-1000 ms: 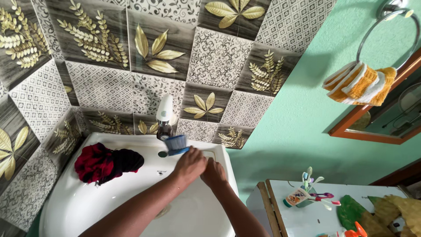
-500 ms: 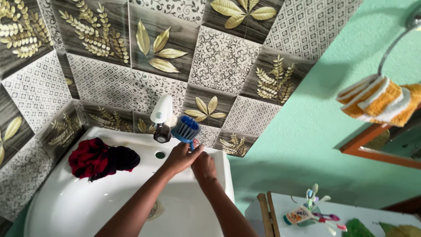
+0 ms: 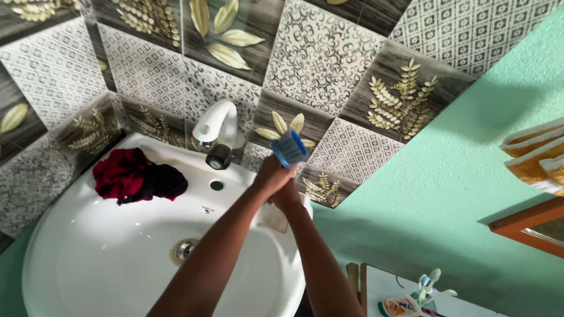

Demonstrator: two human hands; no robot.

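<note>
Lifted since the earlier frame, the blue plastic scrubbing brush (image 3: pixel 289 148) now sits clear of the white ceramic basin (image 3: pixel 88 258), at 3 o'clock of the white tap (image 3: pixel 215 132). Left hand (image 3: pixel 272 174) grips its handle, fingers closed. Right hand (image 3: pixel 288 195) touches beneath; its grip cannot be told. Red-black cloth (image 3: pixel 138 176) lies at 9 o'clock.

One printed item is seen: a multicoloured tube (image 3: pixel 402 307), possibly toothpaste, laid on the white shelf (image 3: pixel 382 287) at bottom right.
</note>
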